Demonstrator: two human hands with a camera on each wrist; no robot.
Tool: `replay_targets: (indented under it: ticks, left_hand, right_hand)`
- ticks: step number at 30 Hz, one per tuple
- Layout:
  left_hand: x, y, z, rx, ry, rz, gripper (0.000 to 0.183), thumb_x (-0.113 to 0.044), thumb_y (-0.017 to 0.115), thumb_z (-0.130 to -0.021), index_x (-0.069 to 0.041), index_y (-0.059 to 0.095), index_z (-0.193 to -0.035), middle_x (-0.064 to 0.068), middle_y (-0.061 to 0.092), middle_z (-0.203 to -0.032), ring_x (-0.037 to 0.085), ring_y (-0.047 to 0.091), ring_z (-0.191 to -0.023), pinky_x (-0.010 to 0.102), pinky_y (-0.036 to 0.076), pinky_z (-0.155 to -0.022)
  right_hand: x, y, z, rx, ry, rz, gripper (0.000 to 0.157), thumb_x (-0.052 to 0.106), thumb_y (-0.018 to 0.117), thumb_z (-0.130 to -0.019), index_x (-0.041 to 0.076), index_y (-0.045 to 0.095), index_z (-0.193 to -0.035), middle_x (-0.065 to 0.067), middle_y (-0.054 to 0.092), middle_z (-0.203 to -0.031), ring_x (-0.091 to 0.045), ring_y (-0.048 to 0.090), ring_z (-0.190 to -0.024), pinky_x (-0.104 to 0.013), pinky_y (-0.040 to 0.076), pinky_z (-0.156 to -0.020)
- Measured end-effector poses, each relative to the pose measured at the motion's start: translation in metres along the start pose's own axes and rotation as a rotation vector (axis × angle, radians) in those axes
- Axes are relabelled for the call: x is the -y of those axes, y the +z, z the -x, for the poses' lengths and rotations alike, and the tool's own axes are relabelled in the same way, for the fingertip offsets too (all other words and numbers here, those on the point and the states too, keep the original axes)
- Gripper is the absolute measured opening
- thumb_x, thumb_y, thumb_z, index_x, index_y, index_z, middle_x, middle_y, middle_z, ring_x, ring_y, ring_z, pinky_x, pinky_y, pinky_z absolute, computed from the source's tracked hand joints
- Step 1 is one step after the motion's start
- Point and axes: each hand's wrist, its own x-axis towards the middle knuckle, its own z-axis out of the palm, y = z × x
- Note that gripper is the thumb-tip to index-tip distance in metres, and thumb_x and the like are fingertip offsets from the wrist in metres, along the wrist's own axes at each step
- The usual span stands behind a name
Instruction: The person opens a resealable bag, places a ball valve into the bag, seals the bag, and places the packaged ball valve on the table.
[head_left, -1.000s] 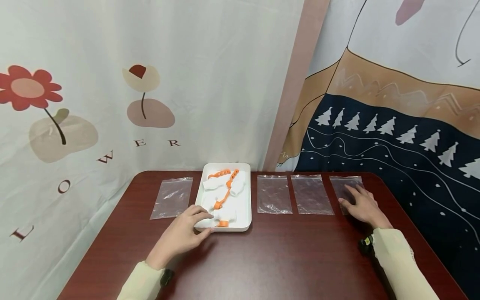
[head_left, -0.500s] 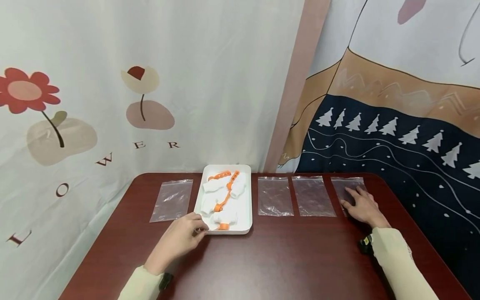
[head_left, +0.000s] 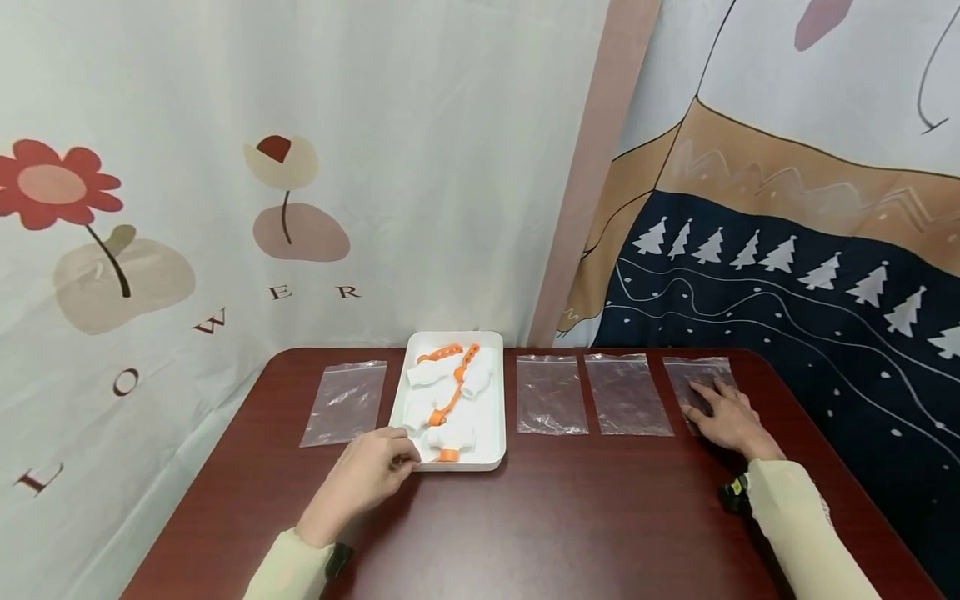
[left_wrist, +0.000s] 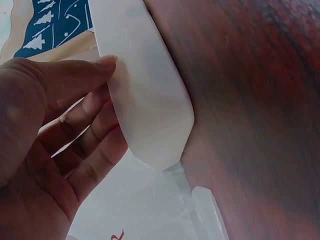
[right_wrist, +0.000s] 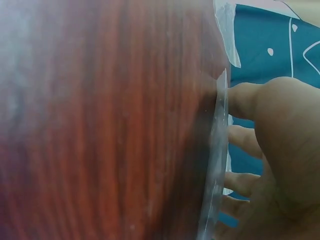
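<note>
My left hand (head_left: 367, 467) holds the near left corner of a shallow white tray (head_left: 491, 446). In the left wrist view the thumb lies at the rim of the tray (left_wrist: 155, 115), with the fingers on its other side. Inside the tray lie several white plastic pieces (head_left: 453, 435) and orange perforated straps (head_left: 447, 408); their exact kind is unclear. My right hand (head_left: 731, 421) rests its extended fingers on the rightmost clear zip bag (head_left: 678, 372). From the right wrist view, the fingertips touch that flat bag (right_wrist: 215, 150) edge-on.
Two more clear zip bags lie flat right of the tray, a nearer zip bag (head_left: 551, 396) and a middle zip bag (head_left: 628, 396). Another zip bag (head_left: 347, 404) lies left of the tray. Printed curtains (head_left: 450, 167) hang behind the dark red table (head_left: 570, 517).
My left hand has drawn back from over the tray's contents and closed its fingers at the tray's near left corner. The right hand stays on its bag.
</note>
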Motion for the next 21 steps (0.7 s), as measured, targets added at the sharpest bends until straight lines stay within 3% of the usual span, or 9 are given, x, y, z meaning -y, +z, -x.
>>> replay_targets:
  ticks: [21]
  left_hand:
    - [0.001, 0.001, 0.0, 0.021, -0.062, 0.042, 0.018, -0.009, 0.083, -0.075, -0.024, 0.074, -0.075, -0.016, 0.067, -0.081, 0.001, 0.06, -0.071, 0.02, 0.048, -0.062]
  right_hand:
    - [0.002, -0.003, 0.024, 0.029, -0.03, 0.032, 0.072, 0.045, 0.058, -0.102, 0.001, 0.037, -0.155, -0.045, 0.015, -0.157, -0.067, 0.016, -0.139, -0.084, 0.023, -0.104]
